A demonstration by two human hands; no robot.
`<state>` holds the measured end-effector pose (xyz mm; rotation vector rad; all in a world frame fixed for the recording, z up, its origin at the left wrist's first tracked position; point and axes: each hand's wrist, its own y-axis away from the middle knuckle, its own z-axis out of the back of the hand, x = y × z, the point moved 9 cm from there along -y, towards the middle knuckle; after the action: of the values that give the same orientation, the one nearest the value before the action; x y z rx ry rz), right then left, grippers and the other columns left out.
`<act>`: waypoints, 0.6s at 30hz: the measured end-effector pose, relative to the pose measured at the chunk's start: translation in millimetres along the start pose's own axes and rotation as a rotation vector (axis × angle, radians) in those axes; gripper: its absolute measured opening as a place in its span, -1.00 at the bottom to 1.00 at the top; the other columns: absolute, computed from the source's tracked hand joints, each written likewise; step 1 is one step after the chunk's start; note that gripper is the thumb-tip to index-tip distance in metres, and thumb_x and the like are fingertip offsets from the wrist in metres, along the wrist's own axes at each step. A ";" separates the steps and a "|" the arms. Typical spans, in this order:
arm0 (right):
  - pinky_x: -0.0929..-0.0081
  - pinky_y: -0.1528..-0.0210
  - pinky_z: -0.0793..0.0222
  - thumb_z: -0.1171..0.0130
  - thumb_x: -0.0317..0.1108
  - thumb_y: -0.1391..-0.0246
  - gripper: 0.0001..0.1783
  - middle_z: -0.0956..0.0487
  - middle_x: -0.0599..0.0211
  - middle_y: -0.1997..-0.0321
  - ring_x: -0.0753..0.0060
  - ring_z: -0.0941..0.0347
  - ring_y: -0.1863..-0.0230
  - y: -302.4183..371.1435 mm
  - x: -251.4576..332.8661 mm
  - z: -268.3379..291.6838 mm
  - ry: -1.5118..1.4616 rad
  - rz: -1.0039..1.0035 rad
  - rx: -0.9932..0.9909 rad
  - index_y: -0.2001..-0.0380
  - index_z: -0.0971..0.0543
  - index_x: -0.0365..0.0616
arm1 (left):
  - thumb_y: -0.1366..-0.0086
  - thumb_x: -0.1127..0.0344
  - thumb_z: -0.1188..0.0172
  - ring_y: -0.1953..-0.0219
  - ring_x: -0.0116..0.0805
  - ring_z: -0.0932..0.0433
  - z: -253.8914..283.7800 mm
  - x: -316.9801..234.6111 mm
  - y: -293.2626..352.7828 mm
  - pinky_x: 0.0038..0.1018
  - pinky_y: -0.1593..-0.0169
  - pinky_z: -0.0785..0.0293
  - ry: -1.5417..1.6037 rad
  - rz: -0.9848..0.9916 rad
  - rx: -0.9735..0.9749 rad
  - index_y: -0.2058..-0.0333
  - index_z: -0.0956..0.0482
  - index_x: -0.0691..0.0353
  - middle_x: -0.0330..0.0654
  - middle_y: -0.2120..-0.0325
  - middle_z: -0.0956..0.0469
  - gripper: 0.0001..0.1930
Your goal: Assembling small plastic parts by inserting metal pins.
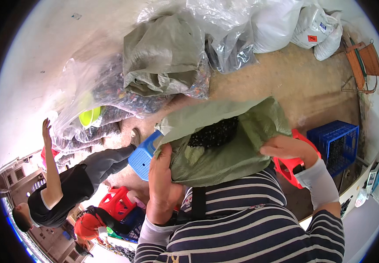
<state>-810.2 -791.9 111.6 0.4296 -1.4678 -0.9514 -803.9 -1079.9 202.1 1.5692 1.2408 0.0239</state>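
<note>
Striped sleeves (242, 219); green sack (224, 144); dusty concrete floor (294, 79)

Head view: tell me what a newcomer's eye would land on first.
In the middle, both hands grip a green woven sack held open at the chest, left hand on its left edge and right hand on its right, with dark small pieces showing inside. Behind it, bulging clear plastic bags pile up on the floor, and a blue crate sits at the right.
</note>
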 end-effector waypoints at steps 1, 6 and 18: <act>0.21 0.08 -0.41 0.00 0.14 -0.20 -0.40 -0.59 -0.06 0.30 0.00 -0.53 0.20 7.7 13.8 1.9 0.001 0.214 -0.062 0.25 -0.62 -0.27 | -0.43 0.14 0.03 -0.02 -0.11 -0.49 -1.2 0.6 -1.1 -0.18 -0.11 -0.43 0.018 -0.003 0.003 -0.10 -0.36 0.30 -0.01 -0.02 -0.48 -0.59; 0.22 0.00 -0.38 -0.18 -0.01 -0.08 -0.49 -0.58 0.06 0.14 -0.01 -0.48 0.08 24.8 50.7 -1.1 0.232 0.442 -0.265 0.07 -0.58 -0.20 | -0.43 0.14 0.03 -0.03 -0.11 -0.49 4.3 -6.3 -0.8 -0.18 -0.13 -0.41 -0.010 -0.020 0.020 -0.10 -0.37 0.29 -0.02 -0.03 -0.48 -0.59; 0.12 0.27 -0.32 -0.09 -0.36 -0.03 -0.84 -0.49 0.02 0.44 -0.09 -0.43 0.32 9.0 67.3 20.2 0.130 0.563 -0.545 0.43 -0.52 -0.25 | -0.46 0.11 0.09 -0.02 -0.15 -0.50 40.5 -28.5 -7.7 -0.21 -0.12 -0.43 -0.018 -0.101 -0.021 -0.08 -0.37 0.35 -0.01 -0.03 -0.48 -0.58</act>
<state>-837.5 -831.3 163.8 -0.3059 -1.0630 -0.7986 -798.7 -1129.3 195.3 1.4839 1.2996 -0.0418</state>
